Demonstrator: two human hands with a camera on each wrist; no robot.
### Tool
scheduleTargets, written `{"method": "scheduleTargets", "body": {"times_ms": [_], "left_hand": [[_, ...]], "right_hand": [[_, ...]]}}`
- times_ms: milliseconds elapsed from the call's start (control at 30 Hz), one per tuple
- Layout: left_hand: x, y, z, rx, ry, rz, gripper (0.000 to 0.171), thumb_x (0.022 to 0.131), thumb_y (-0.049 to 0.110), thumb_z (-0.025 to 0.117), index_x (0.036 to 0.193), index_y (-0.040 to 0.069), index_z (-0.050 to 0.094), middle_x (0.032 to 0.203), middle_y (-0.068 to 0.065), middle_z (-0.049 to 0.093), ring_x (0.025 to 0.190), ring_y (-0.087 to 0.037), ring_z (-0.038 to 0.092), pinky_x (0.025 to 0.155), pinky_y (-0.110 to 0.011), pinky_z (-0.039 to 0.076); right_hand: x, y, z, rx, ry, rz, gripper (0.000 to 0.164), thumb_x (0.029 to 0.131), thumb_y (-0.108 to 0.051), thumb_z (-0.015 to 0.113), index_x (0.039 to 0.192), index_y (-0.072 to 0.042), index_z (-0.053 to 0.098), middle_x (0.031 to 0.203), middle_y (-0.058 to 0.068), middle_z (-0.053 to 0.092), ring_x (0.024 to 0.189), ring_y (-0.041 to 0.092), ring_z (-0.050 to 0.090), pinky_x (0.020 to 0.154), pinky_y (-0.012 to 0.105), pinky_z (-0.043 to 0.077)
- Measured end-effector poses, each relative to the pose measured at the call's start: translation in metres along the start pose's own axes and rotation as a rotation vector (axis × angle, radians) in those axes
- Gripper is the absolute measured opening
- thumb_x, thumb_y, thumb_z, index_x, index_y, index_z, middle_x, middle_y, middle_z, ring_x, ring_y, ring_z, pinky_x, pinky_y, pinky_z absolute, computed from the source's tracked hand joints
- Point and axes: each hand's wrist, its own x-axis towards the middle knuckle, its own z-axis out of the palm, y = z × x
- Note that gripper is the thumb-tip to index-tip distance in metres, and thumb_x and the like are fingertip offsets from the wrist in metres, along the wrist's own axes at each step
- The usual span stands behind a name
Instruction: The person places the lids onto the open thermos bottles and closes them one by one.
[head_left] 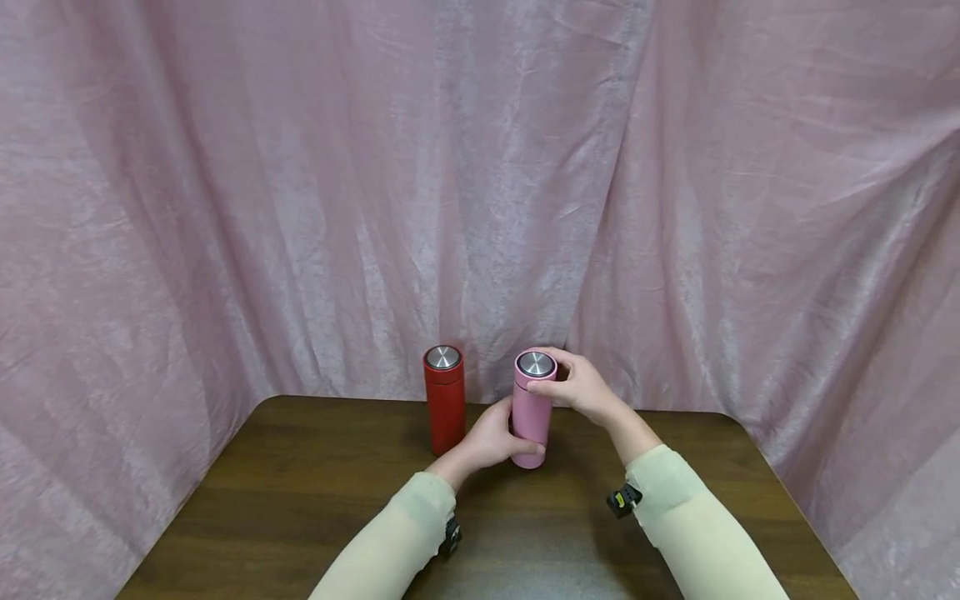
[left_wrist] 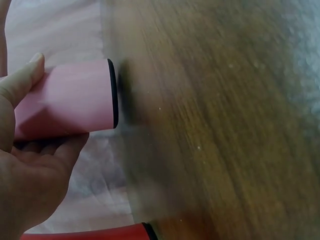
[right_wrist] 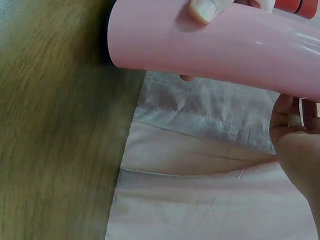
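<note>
Both hands are on an upright pink thermos with a silver-topped lid. My left hand grips its lower body from the left, thumb across the front. Up at the lid, my right hand holds it from the right, thumb in front and fingers behind. In the left wrist view, the black base of the pink thermos shows close over the wood, with a dark shadow beside it. A red thermos of the same shape stands upright just left of my left hand.
The dark wooden table has rounded back corners. Behind it hangs a pink velvet curtain, close to the back edge and both thermoses. Small black cameras are strapped at both sleeves.
</note>
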Motion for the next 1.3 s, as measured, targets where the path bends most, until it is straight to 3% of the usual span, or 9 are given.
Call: {"method": "scheduleTargets", "body": {"times_ms": [400, 967, 1300], "left_hand": [[0.004, -0.006, 0.000, 0.038, 0.022, -0.009, 0.078, 0.082, 0.018, 0.101, 0.147, 0.005, 0.059, 0.130, -0.006, 0.073, 0.116, -0.022, 0.070, 0.106, -0.046, 0.058], [0.006, -0.011, 0.003, 0.035, 0.032, 0.010, 0.080, 0.086, 0.017, 0.098, 0.151, 0.007, 0.054, 0.135, -0.007, 0.071, 0.121, -0.023, 0.069, 0.109, -0.047, 0.057], [0.003, -0.019, 0.006, 0.011, 0.035, -0.050, 0.078, 0.090, 0.031, 0.095, 0.152, 0.008, 0.054, 0.135, -0.005, 0.069, 0.120, -0.022, 0.069, 0.110, -0.049, 0.057]], "right_hand": [[0.006, 0.004, -0.004, -0.018, -0.016, 0.002, 0.057, 0.094, -0.010, 0.087, 0.147, -0.001, 0.068, 0.128, 0.012, 0.077, 0.114, 0.019, 0.071, 0.095, 0.029, 0.060], [0.008, 0.005, -0.005, 0.004, -0.033, 0.017, 0.065, 0.093, -0.014, 0.087, 0.151, 0.001, 0.063, 0.131, 0.015, 0.075, 0.116, 0.020, 0.071, 0.097, 0.030, 0.060], [0.008, 0.011, -0.005, 0.040, -0.052, 0.005, 0.067, 0.095, -0.010, 0.085, 0.155, 0.002, 0.059, 0.134, 0.016, 0.073, 0.119, 0.022, 0.070, 0.098, 0.033, 0.061]]}}
